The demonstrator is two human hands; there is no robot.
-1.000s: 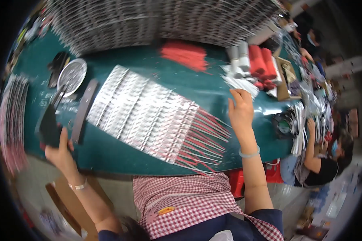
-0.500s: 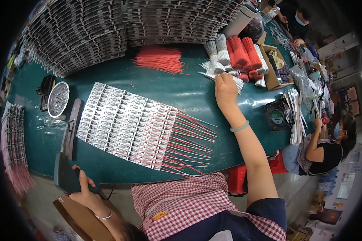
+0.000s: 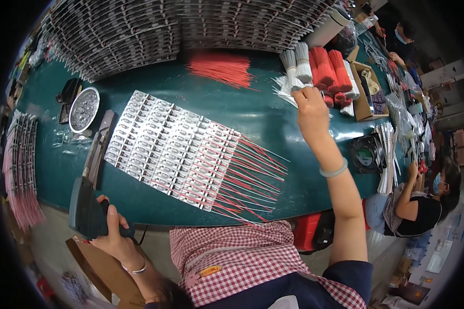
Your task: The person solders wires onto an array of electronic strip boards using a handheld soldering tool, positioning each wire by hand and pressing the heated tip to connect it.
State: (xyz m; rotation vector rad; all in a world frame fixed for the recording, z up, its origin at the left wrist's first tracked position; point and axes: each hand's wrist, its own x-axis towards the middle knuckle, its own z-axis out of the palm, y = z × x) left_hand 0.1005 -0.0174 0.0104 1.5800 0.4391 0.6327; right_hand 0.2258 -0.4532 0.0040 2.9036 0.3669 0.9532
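My left hand (image 3: 117,238) is wrapped around the handle of a dark green pistol-shaped power tool (image 3: 83,208), perhaps a soldering gun, at the table's near left edge. My right hand (image 3: 313,114) reaches to the far right with its fingers pinched together on loose white wires (image 3: 283,91); how many it grips is hidden. Between my hands lies a panel of small silvery light modules (image 3: 160,147) in rows. Red and white wires (image 3: 252,177) run from its right-hand column and stick out toward the right.
Red wires (image 3: 221,69) lie in a pile at the back. Red bundles (image 3: 322,67) and white bundles stand behind my right hand, near a cardboard box (image 3: 366,110) and a black fan (image 3: 366,154). A metal bowl (image 3: 84,109) sits left. Stacked panels (image 3: 113,38) wall the back. Two people work at right.
The whole view has shifted, so the table's things sit farther right. My right hand stays by the white wires, its fingers slightly farther over them. My left hand keeps its grip on the tool.
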